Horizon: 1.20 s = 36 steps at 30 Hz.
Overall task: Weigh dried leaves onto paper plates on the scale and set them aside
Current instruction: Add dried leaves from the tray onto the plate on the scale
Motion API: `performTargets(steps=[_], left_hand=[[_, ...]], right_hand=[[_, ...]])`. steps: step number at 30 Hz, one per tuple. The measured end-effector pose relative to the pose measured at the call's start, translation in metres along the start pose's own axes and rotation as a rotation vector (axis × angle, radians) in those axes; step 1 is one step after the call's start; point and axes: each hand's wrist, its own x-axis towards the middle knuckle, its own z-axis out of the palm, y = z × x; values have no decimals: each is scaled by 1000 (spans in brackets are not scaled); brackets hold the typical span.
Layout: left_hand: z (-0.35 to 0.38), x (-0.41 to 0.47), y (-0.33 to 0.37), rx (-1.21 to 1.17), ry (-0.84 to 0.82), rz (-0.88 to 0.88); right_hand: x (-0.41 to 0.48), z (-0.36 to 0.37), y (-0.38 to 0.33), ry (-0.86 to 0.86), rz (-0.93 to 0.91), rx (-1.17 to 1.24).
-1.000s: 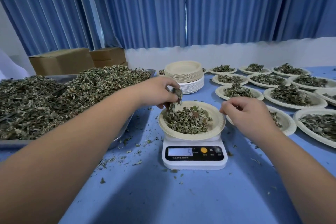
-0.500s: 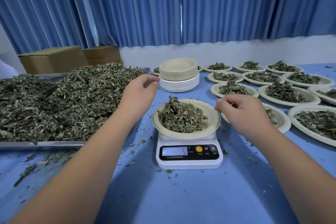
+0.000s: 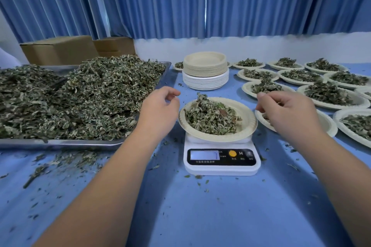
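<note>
A paper plate (image 3: 248,126) heaped with dried leaves (image 3: 210,118) sits on the white digital scale (image 3: 220,164) in the middle of the blue table. My left hand (image 3: 160,110) hovers just left of the plate, apart from it, fingers loosely curled and holding nothing. To the right of the plate my right hand (image 3: 287,112) hangs with curled fingers over a neighbouring plate (image 3: 330,127). A dark fleck shows between its fingers, and I cannot tell whether it holds leaves.
A metal tray (image 3: 60,143) piled with loose dried leaves (image 3: 80,96) fills the left side. A stack of empty plates (image 3: 204,70) stands behind the scale. Several filled plates (image 3: 329,94) cover the right side. Cardboard boxes (image 3: 58,49) sit at the back left. Leaf crumbs litter the cloth.
My left hand has let its pinch of leaves fall on the plate and drawn back to the left, empty. My right hand has stayed in about the same place.
</note>
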Motion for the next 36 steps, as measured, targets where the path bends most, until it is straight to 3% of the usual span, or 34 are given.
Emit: performTargets(steps=[7, 11, 17, 26, 36], left_hand=[[2, -3, 0, 10, -32, -20], [6, -4, 2, 57, -93, -115], [6, -6, 8, 80, -208, -214], [7, -5, 17, -456, -168, -313], [13, -13, 29, -617, -259, -299]], right_hand=[[3, 1, 6, -38, 112, -62], [5, 2, 6, -132, 203, -80], [2, 5, 2, -283, 441, 245], [3, 1, -4, -200, 470, 506], [-2, -15, -3, -123, 458, 418]])
